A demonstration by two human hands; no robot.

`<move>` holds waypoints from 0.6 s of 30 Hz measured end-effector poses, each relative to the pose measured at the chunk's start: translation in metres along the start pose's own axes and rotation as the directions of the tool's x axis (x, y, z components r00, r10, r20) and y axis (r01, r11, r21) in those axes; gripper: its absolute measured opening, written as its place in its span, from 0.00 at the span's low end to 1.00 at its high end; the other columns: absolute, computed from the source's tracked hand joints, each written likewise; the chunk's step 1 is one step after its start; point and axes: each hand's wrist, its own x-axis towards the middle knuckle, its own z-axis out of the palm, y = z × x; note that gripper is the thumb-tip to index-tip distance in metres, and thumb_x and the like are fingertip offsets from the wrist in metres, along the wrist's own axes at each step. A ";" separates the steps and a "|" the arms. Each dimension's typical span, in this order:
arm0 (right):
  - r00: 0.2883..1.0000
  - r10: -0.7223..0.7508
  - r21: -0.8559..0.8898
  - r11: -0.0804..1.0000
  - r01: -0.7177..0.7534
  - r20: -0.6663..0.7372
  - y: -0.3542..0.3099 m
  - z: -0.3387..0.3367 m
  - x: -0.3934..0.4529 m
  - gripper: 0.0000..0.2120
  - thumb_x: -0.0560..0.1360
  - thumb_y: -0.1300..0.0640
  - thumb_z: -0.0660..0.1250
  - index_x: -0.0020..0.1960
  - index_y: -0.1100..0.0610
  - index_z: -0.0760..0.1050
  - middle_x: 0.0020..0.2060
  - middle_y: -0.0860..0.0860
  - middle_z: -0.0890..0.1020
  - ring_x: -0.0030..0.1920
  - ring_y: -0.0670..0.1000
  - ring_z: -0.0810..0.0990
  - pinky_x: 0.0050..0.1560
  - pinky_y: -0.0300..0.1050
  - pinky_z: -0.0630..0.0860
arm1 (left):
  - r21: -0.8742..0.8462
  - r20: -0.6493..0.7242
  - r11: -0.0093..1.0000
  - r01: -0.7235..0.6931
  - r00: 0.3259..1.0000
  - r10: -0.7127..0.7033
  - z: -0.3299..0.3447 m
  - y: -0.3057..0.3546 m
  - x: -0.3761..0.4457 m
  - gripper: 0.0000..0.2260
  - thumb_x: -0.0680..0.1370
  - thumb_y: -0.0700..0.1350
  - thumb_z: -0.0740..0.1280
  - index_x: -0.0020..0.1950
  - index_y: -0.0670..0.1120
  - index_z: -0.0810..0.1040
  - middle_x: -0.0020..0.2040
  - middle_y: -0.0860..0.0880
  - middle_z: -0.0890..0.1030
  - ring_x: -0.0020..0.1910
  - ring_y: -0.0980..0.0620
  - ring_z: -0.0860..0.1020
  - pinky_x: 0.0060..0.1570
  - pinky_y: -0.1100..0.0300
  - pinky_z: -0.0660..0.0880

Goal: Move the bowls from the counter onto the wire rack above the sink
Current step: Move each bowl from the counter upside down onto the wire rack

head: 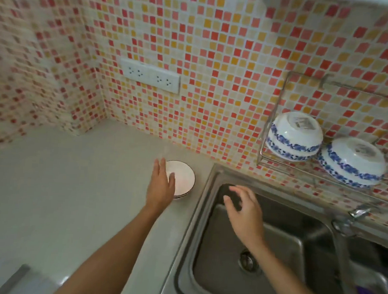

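Observation:
A white bowl with a dark rim stands upright on the pale counter, close to the sink's left edge. My left hand hovers over its left side, fingers apart, holding nothing. My right hand hangs open above the sink basin, fingers spread. On the wire rack at the right wall sit two upturned white bowls with blue flower bands, one on the left and one on the right.
A steel sink with a drain fills the lower right. A tap stands at its right side. A white socket strip is mounted on the mosaic tile wall. A grey object shows at the bottom left edge.

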 end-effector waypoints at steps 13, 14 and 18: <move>0.492 0.721 0.316 0.379 -0.870 0.489 -0.020 0.188 0.056 0.20 0.76 0.56 0.69 0.63 0.61 0.67 0.59 0.57 0.73 0.52 0.64 0.82 0.47 0.54 0.81 | -0.105 0.265 0.932 0.346 0.914 -0.309 0.005 -0.092 0.044 0.16 0.81 0.45 0.57 0.63 0.38 0.73 0.60 0.39 0.78 0.60 0.41 0.74 0.52 0.59 0.66; 0.491 0.719 0.354 0.350 -0.867 0.491 -0.019 0.193 0.055 0.19 0.77 0.60 0.67 0.65 0.62 0.67 0.59 0.57 0.73 0.50 0.64 0.82 0.46 0.53 0.80 | -0.120 0.272 0.930 0.349 0.912 -0.307 0.007 -0.094 0.045 0.15 0.81 0.45 0.57 0.61 0.38 0.74 0.58 0.39 0.79 0.58 0.42 0.75 0.49 0.60 0.65; 0.545 0.712 0.479 0.326 -0.815 0.443 -0.016 0.203 0.052 0.15 0.75 0.69 0.58 0.60 0.61 0.69 0.59 0.59 0.77 0.44 0.59 0.82 0.46 0.51 0.80 | -0.188 0.314 0.908 0.374 0.899 -0.305 0.010 -0.092 0.045 0.15 0.80 0.47 0.58 0.61 0.39 0.74 0.57 0.41 0.79 0.57 0.43 0.76 0.51 0.60 0.67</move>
